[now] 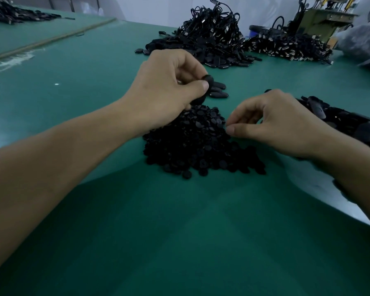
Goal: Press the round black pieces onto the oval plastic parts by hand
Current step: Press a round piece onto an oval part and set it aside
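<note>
Head view, the only one. Landmark: pile of round black pieces [192, 144], mid-table. It is made of small matte discs, some with a raised centre nub, loosely heaped on the green mat [94, 92].

Left hand [169, 88] sits just above the pile's far-left edge, thumb and fingers pinching an oval part [209, 82]. The part is black, smooth and slightly glossy. It is held on edge with its long axis steeply tilted: top end away from the pile, lower end nearly touching it.

Right hand [282, 124] is at the pile's right edge, fingers curled, thumb and forefinger tips close together over the discs. Cannot tell whether a disc sits between them; it is dark on dark.

Key relation: the right fingertips lie right of and lower than the held oval, near but apart. A disc would probably travel up-left to the oval's face, so the left hand acts as fixture and the right as feeder.

Just beyond the pile: a few loose ovals [219, 90], flat and glossy. Right of the pile: heap of dark oval shells [350, 122]. Far beyond the pile: tangled cable heaps [212, 35], metal plugs showing.
</note>
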Demonstrator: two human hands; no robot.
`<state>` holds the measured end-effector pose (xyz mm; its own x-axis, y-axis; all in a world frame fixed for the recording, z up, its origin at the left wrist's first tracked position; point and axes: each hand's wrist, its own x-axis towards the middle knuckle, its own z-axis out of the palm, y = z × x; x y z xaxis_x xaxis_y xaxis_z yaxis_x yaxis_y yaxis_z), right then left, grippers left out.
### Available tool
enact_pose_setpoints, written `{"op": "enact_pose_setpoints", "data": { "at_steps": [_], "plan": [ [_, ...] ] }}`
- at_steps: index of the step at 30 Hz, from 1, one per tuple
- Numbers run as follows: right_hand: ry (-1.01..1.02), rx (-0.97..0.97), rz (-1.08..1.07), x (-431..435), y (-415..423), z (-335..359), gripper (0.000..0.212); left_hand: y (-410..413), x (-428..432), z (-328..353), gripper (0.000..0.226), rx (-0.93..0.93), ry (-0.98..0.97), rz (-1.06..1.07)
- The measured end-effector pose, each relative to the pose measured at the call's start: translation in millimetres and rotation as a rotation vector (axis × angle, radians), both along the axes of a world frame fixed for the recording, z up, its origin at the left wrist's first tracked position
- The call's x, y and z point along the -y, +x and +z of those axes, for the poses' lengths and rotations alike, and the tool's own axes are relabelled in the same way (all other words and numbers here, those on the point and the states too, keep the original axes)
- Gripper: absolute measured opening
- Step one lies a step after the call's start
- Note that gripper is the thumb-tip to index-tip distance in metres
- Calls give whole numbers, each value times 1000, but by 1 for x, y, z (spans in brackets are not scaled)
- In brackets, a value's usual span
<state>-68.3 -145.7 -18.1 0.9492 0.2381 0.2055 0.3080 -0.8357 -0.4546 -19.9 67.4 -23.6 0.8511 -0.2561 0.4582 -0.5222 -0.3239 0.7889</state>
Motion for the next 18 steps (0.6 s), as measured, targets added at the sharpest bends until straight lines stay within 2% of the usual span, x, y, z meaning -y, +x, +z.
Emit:
{"op": "enact_pose_setpoints", "data": {
  "at_steps": [5,9,12,15,18],
  "plan": [
    [8,-58,11,-1,2,0,2,0,0,2,22,10,-24,18],
    [38,-149,7,-2,4,0,7,-4,1,4,9,26,-14,24],
    [26,-180,-5,-1,4,0,10,-5,2,3,10,-45,-58,14],
    [8,-109,-31,0,4,-3,10,-6,1,4,13,-124,-144,-39],
    [159,-12,-43,1,2,0,13,-6,1,5,13,-163,-171,-68]
  ]
}}
